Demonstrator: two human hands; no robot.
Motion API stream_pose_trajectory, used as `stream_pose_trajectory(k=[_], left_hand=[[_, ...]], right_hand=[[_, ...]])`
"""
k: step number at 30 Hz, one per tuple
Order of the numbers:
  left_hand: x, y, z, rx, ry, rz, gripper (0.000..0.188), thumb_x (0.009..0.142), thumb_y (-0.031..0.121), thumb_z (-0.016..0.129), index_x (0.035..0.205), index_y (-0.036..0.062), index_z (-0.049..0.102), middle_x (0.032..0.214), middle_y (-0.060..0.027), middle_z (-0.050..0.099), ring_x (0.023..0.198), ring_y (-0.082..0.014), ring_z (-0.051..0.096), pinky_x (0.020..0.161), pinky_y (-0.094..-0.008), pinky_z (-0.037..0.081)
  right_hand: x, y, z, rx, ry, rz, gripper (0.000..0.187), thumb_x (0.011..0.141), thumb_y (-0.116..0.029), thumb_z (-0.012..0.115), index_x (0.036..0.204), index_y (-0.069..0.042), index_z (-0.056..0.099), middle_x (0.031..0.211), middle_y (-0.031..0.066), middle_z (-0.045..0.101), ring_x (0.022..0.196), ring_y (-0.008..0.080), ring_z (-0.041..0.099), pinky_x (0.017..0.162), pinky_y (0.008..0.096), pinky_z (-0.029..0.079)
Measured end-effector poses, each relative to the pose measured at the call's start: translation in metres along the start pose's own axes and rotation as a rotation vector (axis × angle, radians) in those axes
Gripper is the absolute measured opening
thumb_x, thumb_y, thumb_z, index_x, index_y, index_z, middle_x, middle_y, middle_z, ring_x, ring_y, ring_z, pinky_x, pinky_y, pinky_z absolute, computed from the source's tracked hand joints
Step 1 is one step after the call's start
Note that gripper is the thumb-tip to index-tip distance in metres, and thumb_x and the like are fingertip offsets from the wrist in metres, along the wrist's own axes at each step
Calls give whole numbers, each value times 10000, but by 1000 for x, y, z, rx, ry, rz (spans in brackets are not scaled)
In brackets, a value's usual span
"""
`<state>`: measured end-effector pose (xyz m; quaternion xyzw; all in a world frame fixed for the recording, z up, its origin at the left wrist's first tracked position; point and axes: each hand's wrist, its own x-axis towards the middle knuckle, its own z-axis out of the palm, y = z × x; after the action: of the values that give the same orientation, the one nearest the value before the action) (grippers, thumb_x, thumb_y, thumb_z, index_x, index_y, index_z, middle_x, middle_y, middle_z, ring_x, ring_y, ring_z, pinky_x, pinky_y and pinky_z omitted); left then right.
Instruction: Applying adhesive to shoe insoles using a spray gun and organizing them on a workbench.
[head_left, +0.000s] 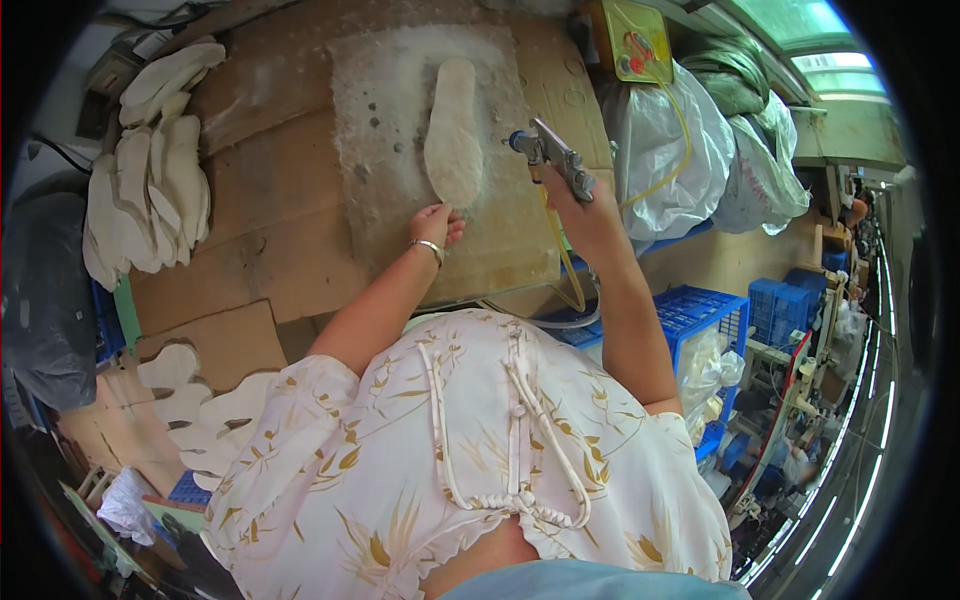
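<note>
A cream insole (455,135) lies lengthwise on a pale, residue-coated sheet (375,110) on the cardboard-covered bench. My left hand (438,226) is at the insole's near end, its fingers curled and pinching that edge. My right hand (590,215) is wrapped round the handle of a metal spray gun (556,160), just right of the insole. The gun's blue-ringed nozzle points left toward the insole, apart from it. A yellowish hose (567,262) hangs below the gun.
Stacked cream insoles (150,190) lie at the bench's left, and more pale pieces (205,410) nearer me. A yellow container (637,42) stands at the back right beside white plastic bags (665,150). Blue crates (705,315) stand right of my body.
</note>
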<state>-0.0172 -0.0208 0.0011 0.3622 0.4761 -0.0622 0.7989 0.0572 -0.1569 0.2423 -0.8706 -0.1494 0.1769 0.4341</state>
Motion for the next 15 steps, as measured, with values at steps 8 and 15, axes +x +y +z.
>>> stream_pose_trajectory(k=[8, 15], left_hand=[[-2, 0, 1, 21, 4, 7, 212, 845, 185, 542, 995, 37, 515, 849, -67, 591, 659, -162, 611, 518, -259, 515], [-5, 0, 2, 30, 1, 17, 212, 849, 175, 533, 1016, 46, 514, 876, -66, 589, 658, -161, 612, 517, -255, 512]], right_hand=[[-34, 10, -5, -14, -87, 59, 294, 855, -285, 560, 780, -7, 502, 603, 32, 422, 573, 121, 360, 528, 287, 349], [-52, 35, 4, 28, -187, 51, 273, 847, -264, 576, 821, 1, 515, 638, 106, 455, 576, 187, 386, 557, 311, 372]])
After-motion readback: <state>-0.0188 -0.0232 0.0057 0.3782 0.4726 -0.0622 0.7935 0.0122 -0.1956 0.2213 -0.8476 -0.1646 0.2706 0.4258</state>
